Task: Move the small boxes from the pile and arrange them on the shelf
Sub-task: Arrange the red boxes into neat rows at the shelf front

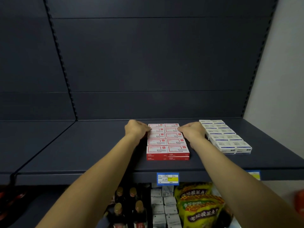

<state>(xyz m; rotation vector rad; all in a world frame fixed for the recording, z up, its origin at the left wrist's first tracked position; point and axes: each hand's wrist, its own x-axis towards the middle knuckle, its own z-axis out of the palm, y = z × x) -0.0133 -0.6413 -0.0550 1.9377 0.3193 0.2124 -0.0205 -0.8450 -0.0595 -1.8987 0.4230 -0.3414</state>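
Red boxes [167, 142]: I see them in two columns, stacked, on the shelf [92, 145].
Left grip [136, 129]: fingers curled, touching the block's left side.
Right grip [192, 130]: fingers curled, touching its right side.
White boxes [225, 137]: just beside, to the right.

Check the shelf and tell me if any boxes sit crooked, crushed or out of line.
Nothing stands out. The red boxes form a tidy two-wide block, stacked two high at the front, with the left hand and right hand against its sides. The white boxes to the right also sit in even rows on the shelf.
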